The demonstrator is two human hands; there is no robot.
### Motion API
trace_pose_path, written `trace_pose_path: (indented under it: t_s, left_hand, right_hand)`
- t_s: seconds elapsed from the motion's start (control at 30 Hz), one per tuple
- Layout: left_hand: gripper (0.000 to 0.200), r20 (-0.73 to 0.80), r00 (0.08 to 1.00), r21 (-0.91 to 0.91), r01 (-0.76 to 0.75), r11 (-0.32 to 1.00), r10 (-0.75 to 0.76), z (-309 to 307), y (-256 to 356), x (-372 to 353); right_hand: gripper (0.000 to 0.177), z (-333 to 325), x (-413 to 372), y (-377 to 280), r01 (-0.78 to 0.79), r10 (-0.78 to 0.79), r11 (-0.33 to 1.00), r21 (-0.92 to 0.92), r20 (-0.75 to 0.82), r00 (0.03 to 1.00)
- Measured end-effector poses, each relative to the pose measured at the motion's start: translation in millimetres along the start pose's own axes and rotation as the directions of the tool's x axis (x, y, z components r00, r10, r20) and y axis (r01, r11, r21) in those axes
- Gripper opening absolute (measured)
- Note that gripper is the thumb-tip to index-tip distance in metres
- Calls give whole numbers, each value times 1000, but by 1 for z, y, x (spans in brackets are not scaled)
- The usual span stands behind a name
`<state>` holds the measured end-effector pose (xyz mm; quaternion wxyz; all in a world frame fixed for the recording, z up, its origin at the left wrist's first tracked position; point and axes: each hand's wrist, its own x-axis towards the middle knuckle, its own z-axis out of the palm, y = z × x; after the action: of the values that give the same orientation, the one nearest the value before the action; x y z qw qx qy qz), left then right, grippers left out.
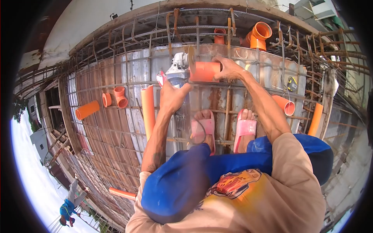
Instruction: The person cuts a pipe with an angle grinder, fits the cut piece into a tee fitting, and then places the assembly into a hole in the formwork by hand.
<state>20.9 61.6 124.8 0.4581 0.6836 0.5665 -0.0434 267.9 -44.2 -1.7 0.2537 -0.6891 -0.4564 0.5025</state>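
Note:
My left hand point(173, 96) is wrapped around the body of an angle grinder point(180, 64), whose silver gear head points away from me. The grinder's thin cutting disc point(191, 58) stands on edge at the left end of a short orange pipe point(206, 72). Gripping the pipe's right end from the side is my right hand point(229, 69), thumb and fingers curled round it. Pipe and grinder are both just above the rebar grid, beyond my sandalled feet. A longer orange pipe point(148, 110) lies just left of my left forearm.
Rebar point(128, 83) crosses corrugated metal sheets point(97, 128). Orange fittings point(121, 97) and a pipe piece point(88, 110) lie left. Beyond is a large elbow point(259, 35); right are a tape measure point(291, 84) and pipes point(285, 105). Another person point(69, 207) is far left.

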Motion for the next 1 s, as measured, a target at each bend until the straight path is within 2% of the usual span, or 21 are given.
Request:
trace_pose_path:
  t_s: [0.03, 0.13, 0.23, 0.33, 0.37, 0.47, 0.57, 0.67, 0.7, 0.77, 1.0]
  left_hand:
    - [66, 17, 1000, 36, 15, 999, -16, 2, 2, 2]
    - [69, 36, 999, 71, -32, 997, 30, 13, 2, 10]
    - [70, 65, 998, 38, -29, 999, 27, 13, 10, 11]
    - [69, 6, 999, 28, -42, 999, 41, 12, 15, 9]
    - [68, -30, 999, 20, -45, 999, 46, 12, 16, 9]
    - [68, 2, 1000, 85, -6, 996, 5, 5, 16, 14]
    - [72, 48, 999, 64, 13, 998, -16, -4, 30, 4]
    - [61, -25, 995, 8, -98, 995, 98, 8, 14, 13]
    - [62, -29, 999, 21, -36, 999, 37, 11, 10, 15]
    - [71, -12, 1000, 59, -25, 998, 26, 13, 7, 17]
    - [78, 21, 999, 71, -38, 997, 37, 14, 5, 20]
  right_hand:
    - [92, -2, 0, -1, -11, 11, 1000, 26, 30, 999]
    - [94, 6, 0, 5, -10, 11, 1000, 23, -17, 1000]
    - [96, 11, -9, -16, 22, -15, 994, 108, -66, 998]
    - [95, 39, -7, 5, 234, -264, 961, -147, -231, 937]
    - [97, 37, -7, 0, 198, -207, 978, -62, -228, 951]
    - [96, 22, -14, -7, 54, -51, 992, 110, -33, 998]
    - [95, 15, -15, -14, 24, -29, 992, 124, 36, 999]
    - [98, 29, -3, 1, 128, -121, 984, 121, -63, 991]
    - [98, 27, -3, 1, 101, -98, 987, 124, -34, 995]
    - [99, 25, -6, -1, 43, -47, 990, 132, 26, 999]
    - [102, 21, -6, -6, 31, -30, 997, 74, -5, 1000]
